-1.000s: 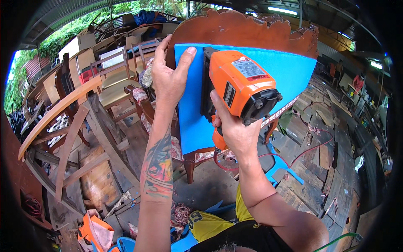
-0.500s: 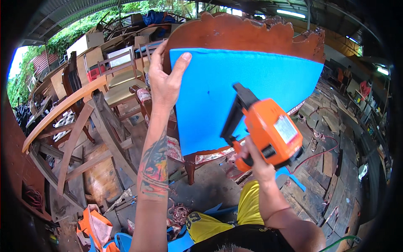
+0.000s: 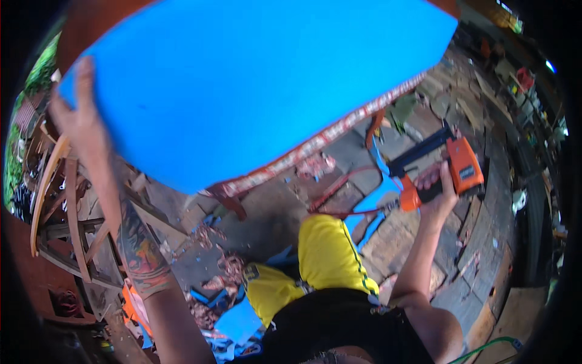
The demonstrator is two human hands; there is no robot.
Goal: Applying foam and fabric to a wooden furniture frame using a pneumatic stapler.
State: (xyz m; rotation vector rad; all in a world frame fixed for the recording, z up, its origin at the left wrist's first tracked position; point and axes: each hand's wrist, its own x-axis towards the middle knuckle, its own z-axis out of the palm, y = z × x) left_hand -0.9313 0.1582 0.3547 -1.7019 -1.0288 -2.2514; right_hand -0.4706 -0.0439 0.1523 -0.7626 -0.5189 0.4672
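Note:
A large blue foam sheet (image 3: pixel 267 79) lies over the seat or back of a wooden furniture piece, whose brown wood (image 3: pixel 100 21) shows at the upper left. My left hand (image 3: pixel 88 130), slightly smeared by motion, grips the sheet's left edge, thumb on the blue face and the other fingers mostly hidden. A strip of red-and-white patterned fabric (image 3: pixel 321 138) runs beneath the sheet's lower edge. Off to the right, apart from the sheet, my right hand (image 3: pixel 438 188) is wrapped round the handle of an orange and black staple gun (image 3: pixel 465 167).
A red air hose (image 3: pixel 348 182) trails from the staple gun. Blue foam offcuts (image 3: pixel 370 203) and fabric scraps (image 3: pixel 227 273) litter the floor. At left stands a curved wooden frame (image 3: pixel 73 212). A person in red (image 3: pixel 524 79) is far off at the right.
The staple gun has swung right, away from the blue sheet. In the picture, the sheet and my left hand now sit further left, and the sheet looks larger as the view has tipped downward.

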